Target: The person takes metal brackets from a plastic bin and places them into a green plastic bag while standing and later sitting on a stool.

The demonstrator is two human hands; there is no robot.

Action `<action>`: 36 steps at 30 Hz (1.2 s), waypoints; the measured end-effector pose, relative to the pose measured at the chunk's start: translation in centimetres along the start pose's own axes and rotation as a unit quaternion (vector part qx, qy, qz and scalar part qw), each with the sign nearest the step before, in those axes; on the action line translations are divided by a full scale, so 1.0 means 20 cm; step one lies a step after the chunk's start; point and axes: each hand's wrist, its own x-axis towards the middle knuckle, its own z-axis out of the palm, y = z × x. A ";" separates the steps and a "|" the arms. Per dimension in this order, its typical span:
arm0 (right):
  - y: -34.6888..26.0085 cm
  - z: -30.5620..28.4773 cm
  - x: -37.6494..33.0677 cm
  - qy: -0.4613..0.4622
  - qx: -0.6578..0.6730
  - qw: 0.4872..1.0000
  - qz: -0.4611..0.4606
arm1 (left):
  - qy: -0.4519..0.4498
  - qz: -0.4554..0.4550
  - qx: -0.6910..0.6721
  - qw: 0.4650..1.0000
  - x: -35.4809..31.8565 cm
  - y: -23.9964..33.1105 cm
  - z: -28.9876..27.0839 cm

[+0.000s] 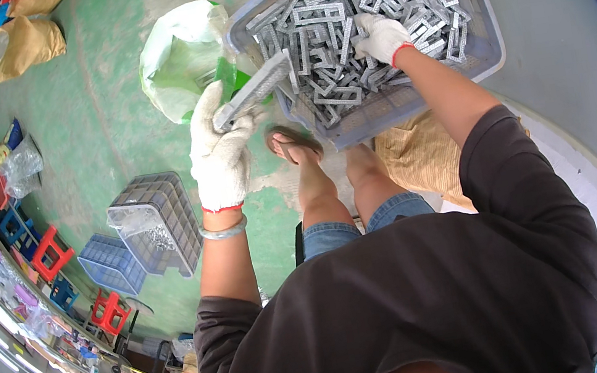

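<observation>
A green floor (109, 130) spans much of the left side. At upper right, a large grey-blue bin (387, 110) holds a heap of silver-grey rectangular frames (319, 13). Beside it lies a white-and-green bag (168, 59); lower left, a grey crate (174, 205) adjoins a smaller blue crate (109, 261). The gloved left hand (219, 148) is raised, grasping one elongated silver-grey piece (255, 90), tilted, near the bin's left edge. The gloved right hand (380, 37) touches the heap, fingers bent; whether it grips a frame cannot be told.
</observation>
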 end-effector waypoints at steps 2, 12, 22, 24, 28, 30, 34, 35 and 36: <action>0.04 0.04 0.01 -0.016 -0.085 0.991 -0.104 | 0.028 0.013 -0.028 0.999 0.00 0.02 -0.03; 0.14 0.05 -0.31 0.133 0.379 0.915 -0.041 | 0.162 -0.030 0.081 0.983 0.40 -0.19 -0.53; -0.22 -0.13 -0.60 -0.038 0.742 0.670 -0.005 | 0.005 -0.234 0.028 0.972 0.17 -0.08 0.06; -0.26 -0.12 -0.60 -0.069 0.743 0.666 -0.016 | -0.038 -0.311 -0.033 0.949 0.11 -0.02 0.17; -0.31 -0.12 -0.64 -0.108 0.736 0.666 -0.056 | -0.093 -0.338 -0.072 0.934 0.07 0.04 0.24; -0.31 -0.13 -0.65 -0.111 0.699 0.700 -0.094 | -0.117 -0.320 -0.107 0.934 0.07 0.04 0.23; -0.32 -0.17 -0.66 -0.111 0.650 0.741 -0.130 | -0.117 -0.243 -0.146 0.952 0.06 0.00 0.21; -0.33 -0.17 -0.67 -0.109 0.661 0.731 -0.127 | -0.112 -0.218 -0.130 0.961 0.06 -0.01 0.22; -0.32 -0.15 -0.65 -0.089 0.649 0.741 -0.151 | -0.102 -0.216 -0.151 0.959 0.05 0.00 0.23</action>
